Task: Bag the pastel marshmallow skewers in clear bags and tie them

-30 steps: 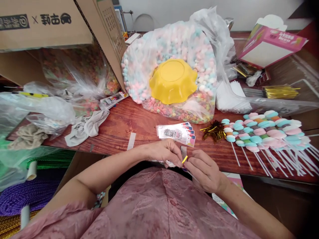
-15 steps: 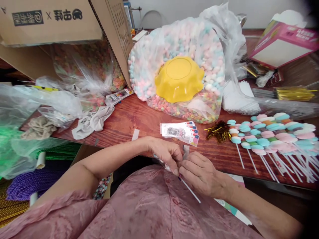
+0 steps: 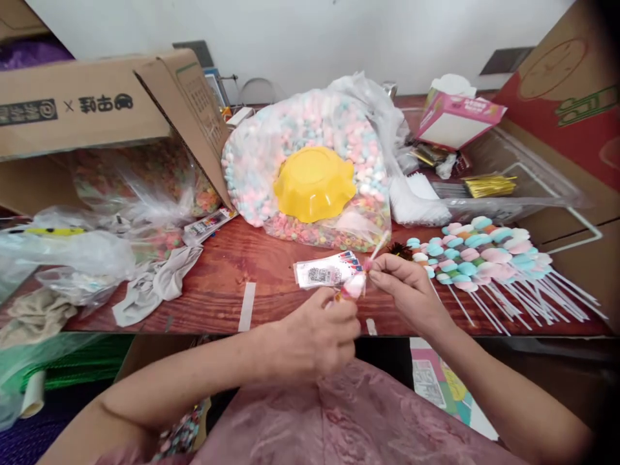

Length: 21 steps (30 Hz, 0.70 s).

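1. Reddish wooden table (image 3: 271, 258) fills your view under a white wall; compared with half a second ago you look higher, and more wall shows.
2. Far left: open brown cardboard box (image 3: 97, 110) lies on its side, holding a clear plastic bag of multicoloured cereal rings (image 3: 159, 181). Crumpled clear bags and a grey cloth (image 3: 159, 281) lie in front of it.
3. Centre: large clear plastic bag of pink, blue and white marshmallows (image 3: 310, 129), with an upturned yellow scalloped plastic bowl (image 3: 314, 183) resting on it.
4. Change noted: your hands have come up from your lap to the table edge. Left hand (image 3: 314, 336) is curled, fingers closed on the lower end of a small pink wrapped marshmallow skewer (image 3: 356, 284).
5. Right hand (image 3: 407, 287) pinches the skewer's upper part, thumb and forefinger tight together, white stick tip poking out above. Judgement: the piece is now being worked in the open.
6. Stack of printed paper labels (image 3: 324, 271) lies just behind the skewer.
7. Right: row of finished pastel marshmallow skewers (image 3: 484, 255) on white sticks; behind, a pink and white carton (image 3: 458, 119).
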Each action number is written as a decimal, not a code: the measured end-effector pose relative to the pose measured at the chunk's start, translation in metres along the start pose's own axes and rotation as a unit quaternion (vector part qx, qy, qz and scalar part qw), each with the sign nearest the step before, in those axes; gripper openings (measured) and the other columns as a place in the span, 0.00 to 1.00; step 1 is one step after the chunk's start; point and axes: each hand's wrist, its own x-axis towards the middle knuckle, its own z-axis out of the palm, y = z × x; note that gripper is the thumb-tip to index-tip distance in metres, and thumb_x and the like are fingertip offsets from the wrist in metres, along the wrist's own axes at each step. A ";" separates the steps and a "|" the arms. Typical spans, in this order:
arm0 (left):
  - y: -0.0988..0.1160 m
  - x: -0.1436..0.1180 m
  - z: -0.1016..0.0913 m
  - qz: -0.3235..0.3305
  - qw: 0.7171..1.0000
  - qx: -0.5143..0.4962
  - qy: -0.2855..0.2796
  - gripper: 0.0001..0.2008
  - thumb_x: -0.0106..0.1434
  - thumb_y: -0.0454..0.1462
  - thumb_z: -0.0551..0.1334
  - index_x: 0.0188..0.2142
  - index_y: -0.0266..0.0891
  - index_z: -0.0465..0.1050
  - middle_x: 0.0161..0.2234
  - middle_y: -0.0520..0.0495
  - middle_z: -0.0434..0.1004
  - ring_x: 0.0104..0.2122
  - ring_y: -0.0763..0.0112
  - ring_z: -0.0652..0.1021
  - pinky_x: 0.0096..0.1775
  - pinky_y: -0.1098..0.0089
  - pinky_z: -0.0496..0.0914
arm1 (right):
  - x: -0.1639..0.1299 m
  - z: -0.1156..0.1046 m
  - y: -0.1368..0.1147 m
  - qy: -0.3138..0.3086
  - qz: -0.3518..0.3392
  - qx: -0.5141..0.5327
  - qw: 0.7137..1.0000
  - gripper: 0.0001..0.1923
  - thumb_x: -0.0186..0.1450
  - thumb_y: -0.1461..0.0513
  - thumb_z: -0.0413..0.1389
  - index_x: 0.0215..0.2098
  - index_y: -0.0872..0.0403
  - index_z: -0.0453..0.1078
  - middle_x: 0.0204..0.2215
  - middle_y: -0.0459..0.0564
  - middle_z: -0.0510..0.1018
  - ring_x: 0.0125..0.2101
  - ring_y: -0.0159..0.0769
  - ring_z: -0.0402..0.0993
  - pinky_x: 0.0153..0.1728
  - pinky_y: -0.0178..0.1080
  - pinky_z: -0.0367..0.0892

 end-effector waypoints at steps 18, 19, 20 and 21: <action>-0.035 -0.020 0.022 -0.176 0.850 -0.472 0.155 0.25 0.64 0.45 0.63 0.59 0.44 0.68 0.59 0.39 0.68 0.56 0.58 0.71 0.56 0.58 0.66 | -0.008 0.058 0.003 0.076 -0.139 -0.025 0.987 0.10 0.67 0.59 0.52 0.27 0.52 0.64 0.23 0.44 0.66 0.25 0.31 0.61 0.27 0.36 0.59; -0.037 -0.024 0.020 -0.176 0.871 -0.423 0.178 0.23 0.64 0.44 0.63 0.57 0.43 0.70 0.58 0.39 0.68 0.57 0.58 0.70 0.57 0.58 0.65 | -0.010 0.064 0.005 0.070 -0.097 0.029 0.992 0.11 0.66 0.58 0.53 0.27 0.52 0.64 0.22 0.43 0.65 0.24 0.31 0.60 0.26 0.35 0.58; -0.039 -0.028 0.018 -0.169 0.891 -0.376 0.192 0.20 0.64 0.43 0.63 0.55 0.43 0.73 0.58 0.40 0.69 0.58 0.59 0.69 0.58 0.58 0.64 | -0.012 0.069 0.008 0.058 -0.052 0.093 0.993 0.11 0.65 0.57 0.55 0.27 0.52 0.65 0.21 0.43 0.64 0.23 0.30 0.58 0.24 0.34 0.57; -0.040 -0.033 0.016 -0.160 0.905 -0.343 0.196 0.18 0.64 0.42 0.63 0.53 0.42 0.74 0.56 0.40 0.72 0.57 0.59 0.70 0.58 0.58 0.64 | -0.013 0.073 0.010 0.042 -0.008 0.163 0.986 0.11 0.64 0.56 0.56 0.27 0.52 0.65 0.21 0.42 0.63 0.22 0.29 0.56 0.23 0.33 0.55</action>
